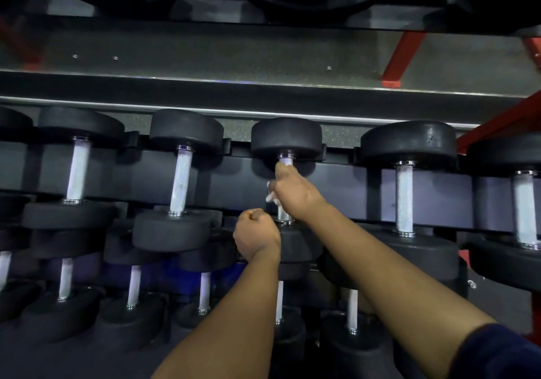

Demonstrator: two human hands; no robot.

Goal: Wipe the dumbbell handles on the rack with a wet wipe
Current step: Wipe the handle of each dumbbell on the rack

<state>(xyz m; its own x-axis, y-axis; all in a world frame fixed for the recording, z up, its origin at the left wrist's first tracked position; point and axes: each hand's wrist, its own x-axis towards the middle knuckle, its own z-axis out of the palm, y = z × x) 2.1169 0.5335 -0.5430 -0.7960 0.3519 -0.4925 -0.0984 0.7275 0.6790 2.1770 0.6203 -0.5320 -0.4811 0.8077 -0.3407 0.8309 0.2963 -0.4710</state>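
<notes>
Black dumbbells with knurled silver handles lie in a row on the middle tier of a dark rack [336,182]. My right hand [294,192] is wrapped around the handle [285,161] of the centre dumbbell, with a white wet wipe [270,195] pressed between palm and metal; only its edge shows on the left of my fingers. My left hand [256,233] is clenched in a fist, just below and to the left, resting by the near head [295,244] of the same dumbbell. I see nothing in that fist.
Neighbouring dumbbells flank the centre one, with handles to the left [181,181] and right [404,198]. A lower tier holds several smaller dumbbells [134,289]. An upper shelf [263,53] overhangs above. Red frame struts [402,56] stand at the right.
</notes>
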